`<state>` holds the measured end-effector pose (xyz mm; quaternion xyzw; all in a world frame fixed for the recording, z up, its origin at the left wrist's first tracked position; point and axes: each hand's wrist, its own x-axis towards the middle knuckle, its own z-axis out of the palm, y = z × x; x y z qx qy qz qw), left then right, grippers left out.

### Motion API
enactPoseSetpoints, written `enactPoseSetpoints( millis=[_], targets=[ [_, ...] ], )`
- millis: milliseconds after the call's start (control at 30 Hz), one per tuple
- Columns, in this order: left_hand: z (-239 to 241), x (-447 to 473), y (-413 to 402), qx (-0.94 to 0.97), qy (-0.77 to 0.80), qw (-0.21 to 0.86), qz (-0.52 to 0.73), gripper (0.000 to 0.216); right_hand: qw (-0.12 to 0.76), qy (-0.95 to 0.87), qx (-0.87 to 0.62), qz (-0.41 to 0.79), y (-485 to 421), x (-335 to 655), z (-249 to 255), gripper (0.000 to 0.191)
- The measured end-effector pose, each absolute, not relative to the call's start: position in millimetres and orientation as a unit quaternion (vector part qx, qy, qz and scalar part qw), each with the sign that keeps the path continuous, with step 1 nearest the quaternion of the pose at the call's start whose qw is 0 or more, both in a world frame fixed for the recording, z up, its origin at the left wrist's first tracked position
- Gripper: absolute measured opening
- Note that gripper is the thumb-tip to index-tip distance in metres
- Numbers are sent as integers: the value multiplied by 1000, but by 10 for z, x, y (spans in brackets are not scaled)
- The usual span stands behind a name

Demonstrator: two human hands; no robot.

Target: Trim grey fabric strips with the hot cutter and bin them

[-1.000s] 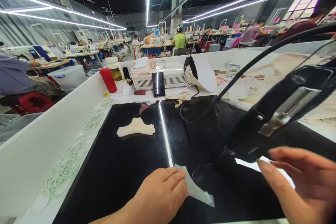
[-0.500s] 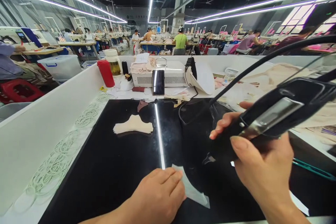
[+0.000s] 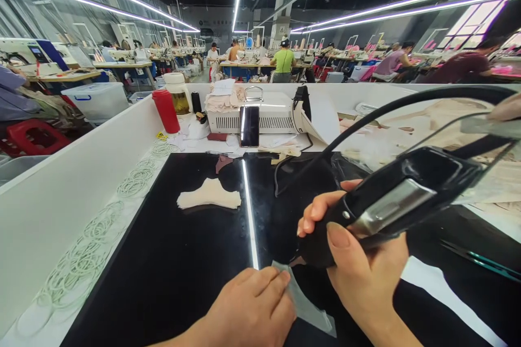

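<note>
Fingers of right hand wrapped round black tool, its low end near gray piece. Left hand fingers bunched on gray piece's edge; pinching or pressing, can't tell. Gray piece on black board; cream cloth farther back, white piece right.

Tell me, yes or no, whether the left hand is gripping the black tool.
No, the right hand grips the black tool, while the left hand rests on the sheer piece.
</note>
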<state>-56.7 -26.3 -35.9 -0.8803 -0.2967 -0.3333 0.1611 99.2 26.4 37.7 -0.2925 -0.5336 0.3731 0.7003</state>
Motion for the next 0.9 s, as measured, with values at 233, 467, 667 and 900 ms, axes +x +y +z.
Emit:
enactPoseSetpoints(
  millis=[233, 467, 667, 900],
  targets=[
    [-347, -558, -267, -874, -298, 164, -347, 22, 705, -526, -292, 376, 233, 1010, 389, 43],
    [-320, -547, -262, -870, -298, 170, -354, 21, 707, -519, -311, 366, 245, 981, 393, 38],
    [-324, -545, -247, -870, -297, 177, -351, 22, 711, -508, -277, 400, 263, 938, 410, 39],
    [-345, -540, -235, -867, -297, 180, -358, 22, 709, -511, -257, 413, 271, 892, 371, 40]
  ],
)
